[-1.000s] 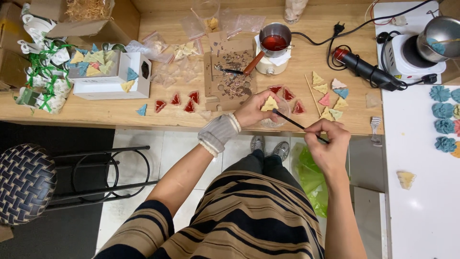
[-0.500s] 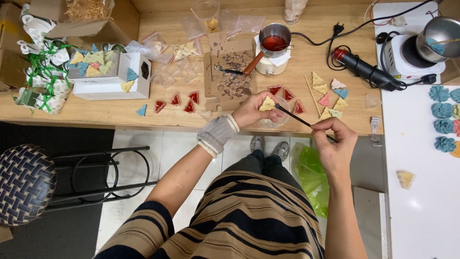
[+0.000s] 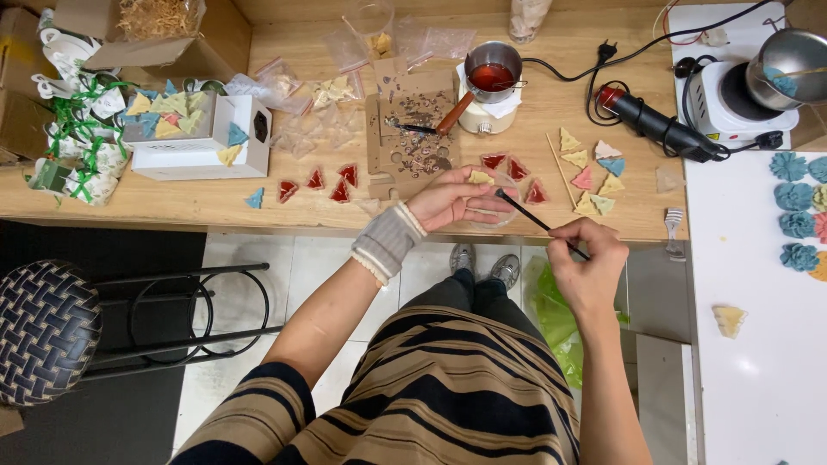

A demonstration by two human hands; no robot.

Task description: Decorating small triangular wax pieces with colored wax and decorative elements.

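My left hand (image 3: pixel 452 200) holds a small yellow triangular piece (image 3: pixel 480 177) over a clear dish (image 3: pixel 504 213) at the front edge of the wooden table (image 3: pixel 189 203). My right hand (image 3: pixel 590 258) grips a thin dark brush (image 3: pixel 536 223) whose tip points at the yellow piece. Red-coated triangles (image 3: pixel 517 169) lie just beyond the hands, and more red triangles (image 3: pixel 317 182) lie to the left. Pale yellow, pink and blue triangles (image 3: pixel 593 178) rest to the right.
A small pot of red liquid (image 3: pixel 493 74) stands behind a stained cardboard sheet (image 3: pixel 412 129). A heat gun (image 3: pixel 656 127) and a hotplate with a pot (image 3: pixel 758 82) are at the right. A white box (image 3: pixel 198 138) holds triangles at left. A woven stool (image 3: pixel 47 331) stands below.
The right hand has drawn slightly down and to the right, so the brush tip now reaches the yellow piece at a flatter angle. The left hand has stayed in place.
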